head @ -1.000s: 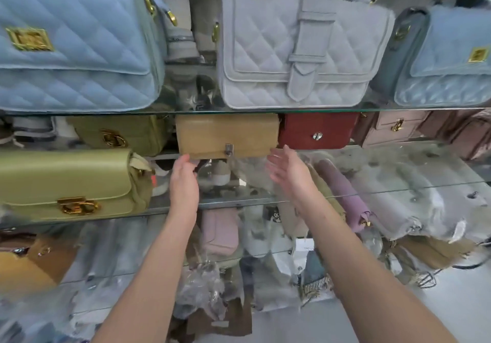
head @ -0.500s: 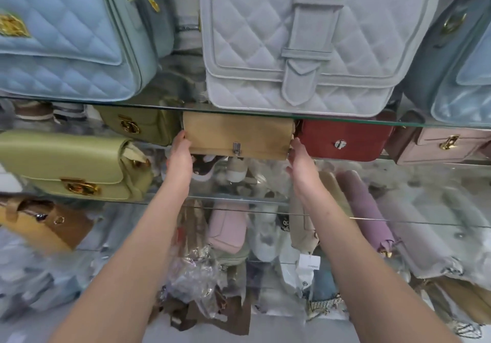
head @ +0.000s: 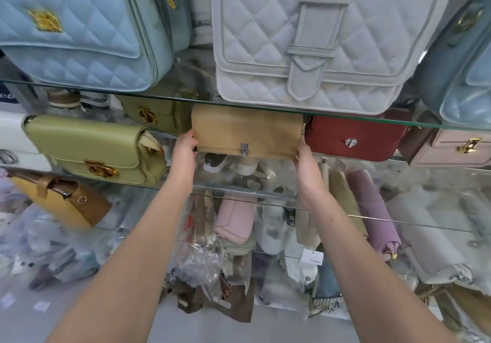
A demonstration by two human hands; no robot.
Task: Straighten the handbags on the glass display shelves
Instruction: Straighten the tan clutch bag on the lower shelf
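Observation:
A tan handbag [head: 247, 130] with a small silver clasp stands on the middle glass shelf [head: 252, 192], under the upper glass shelf [head: 186, 97]. My left hand [head: 184, 148] grips its left end, thumb on the front. My right hand [head: 303, 160] holds its lower right corner; its fingers are hidden behind the bag. A red handbag [head: 356, 137] touches the tan one on the right. An olive handbag [head: 156, 115] sits behind it on the left.
A light green bag [head: 90, 146] stands at the left, a pink bag [head: 457, 147] at the right. Above are a blue quilted bag [head: 79, 29], a grey quilted bag [head: 326, 40] and another blue bag [head: 465, 71]. Lower shelves hold wrapped bags and a brown bag [head: 66, 202].
Both hands reached up from below the tan handbag and closed on its two ends. The view moved closer to the shelves.

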